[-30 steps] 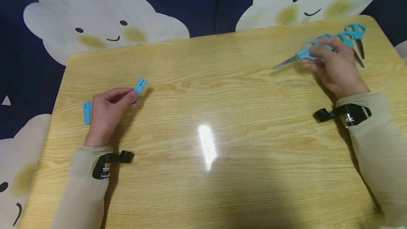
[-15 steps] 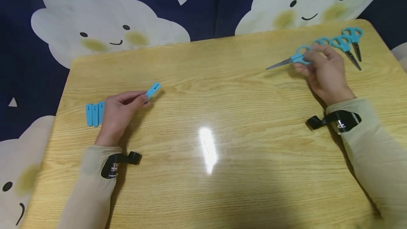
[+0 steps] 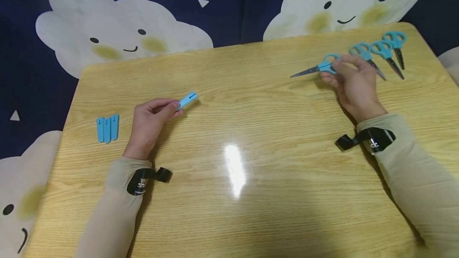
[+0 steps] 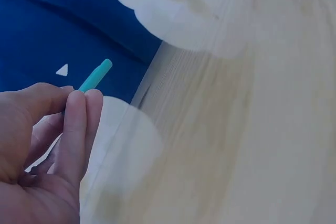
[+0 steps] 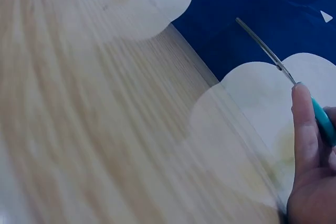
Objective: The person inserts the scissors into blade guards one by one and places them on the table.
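Observation:
In the head view, my left hand [image 3: 148, 124] pinches a small blue blade cover [image 3: 188, 99] between thumb and fingertips, its slotted end pointing up and right. The left wrist view shows the cover [image 4: 96, 75] edge-on beyond the fingertips. My right hand [image 3: 356, 86] holds a pair of scissors [image 3: 324, 67] by the blue handles. Their blades are together and point left toward the cover, a wide gap apart from it. The right wrist view shows the scissors' blades [image 5: 265, 48] past my finger; part of the handles is hidden by the hand.
Several wooden-table [image 3: 229, 218] areas surround the hands. Three more blue covers [image 3: 107, 129] lie side by side at the left. Three more scissors [image 3: 383, 51] lie at the back right, one partly behind my right hand. A dark cloud-print cloth [image 3: 236, 7] borders the table's back edge.
My left hand has moved right with the cover, uncovering the three lying covers. My right hand has moved left with the scissors, away from the other scissors.

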`<state>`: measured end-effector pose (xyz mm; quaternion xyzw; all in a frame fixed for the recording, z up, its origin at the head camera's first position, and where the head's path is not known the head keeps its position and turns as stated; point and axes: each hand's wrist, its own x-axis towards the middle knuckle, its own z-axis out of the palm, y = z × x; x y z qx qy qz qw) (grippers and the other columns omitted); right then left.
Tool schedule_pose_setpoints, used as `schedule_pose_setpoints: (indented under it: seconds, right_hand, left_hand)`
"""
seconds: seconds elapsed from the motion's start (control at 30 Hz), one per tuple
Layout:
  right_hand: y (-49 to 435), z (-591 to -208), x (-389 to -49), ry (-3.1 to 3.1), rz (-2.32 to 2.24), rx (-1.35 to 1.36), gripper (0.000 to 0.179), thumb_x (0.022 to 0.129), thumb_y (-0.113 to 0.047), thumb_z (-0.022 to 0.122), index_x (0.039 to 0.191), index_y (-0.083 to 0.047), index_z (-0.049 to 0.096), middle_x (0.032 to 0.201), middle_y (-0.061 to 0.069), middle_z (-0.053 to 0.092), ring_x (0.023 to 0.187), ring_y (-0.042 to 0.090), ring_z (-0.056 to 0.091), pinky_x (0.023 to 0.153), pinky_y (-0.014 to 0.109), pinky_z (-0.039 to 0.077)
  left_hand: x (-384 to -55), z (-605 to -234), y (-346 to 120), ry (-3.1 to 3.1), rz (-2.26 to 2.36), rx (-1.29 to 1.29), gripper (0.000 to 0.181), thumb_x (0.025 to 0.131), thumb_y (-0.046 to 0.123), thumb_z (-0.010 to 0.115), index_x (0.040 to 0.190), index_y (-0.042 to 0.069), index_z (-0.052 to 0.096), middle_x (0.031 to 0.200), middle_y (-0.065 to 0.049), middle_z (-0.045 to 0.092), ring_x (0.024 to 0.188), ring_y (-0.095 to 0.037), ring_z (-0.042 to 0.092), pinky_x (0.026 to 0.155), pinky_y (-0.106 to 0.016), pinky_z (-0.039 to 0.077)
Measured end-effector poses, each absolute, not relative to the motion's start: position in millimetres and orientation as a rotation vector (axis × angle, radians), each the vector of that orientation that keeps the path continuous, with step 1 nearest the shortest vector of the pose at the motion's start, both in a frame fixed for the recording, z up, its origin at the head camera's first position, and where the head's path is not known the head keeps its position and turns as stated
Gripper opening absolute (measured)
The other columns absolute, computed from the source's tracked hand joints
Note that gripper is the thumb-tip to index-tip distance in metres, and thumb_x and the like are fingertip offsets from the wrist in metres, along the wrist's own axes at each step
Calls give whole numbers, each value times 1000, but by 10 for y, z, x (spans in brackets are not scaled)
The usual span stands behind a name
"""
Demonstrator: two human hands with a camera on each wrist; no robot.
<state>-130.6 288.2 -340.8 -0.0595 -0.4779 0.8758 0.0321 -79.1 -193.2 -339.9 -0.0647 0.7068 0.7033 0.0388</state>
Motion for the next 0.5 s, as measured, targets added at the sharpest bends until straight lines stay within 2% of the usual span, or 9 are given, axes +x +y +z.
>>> schedule_pose_setpoints:
  seconds: [0.23,0.5]
  right_hand:
    - [2820,-3394,-1290,-1463,2675,-213,31,85,4,69,110,3,49,101,17,60,69,30,74,70,31,60]
    - [2721,-3407,-1263,-1444,2693,-221,31,85,3,69,107,1,47,98,17,60,76,31,74,73,31,60]
  left_hand:
    - [-850,-3419,-1785,2108,2196,-149,37,86,16,74,113,-9,67,99,-6,72,84,-16,76,84,-28,58]
    - [-887,-3436,-1624,2051,2222,-150,38,84,19,76,111,-7,68,96,-6,72,81,-15,76,83,-26,58]
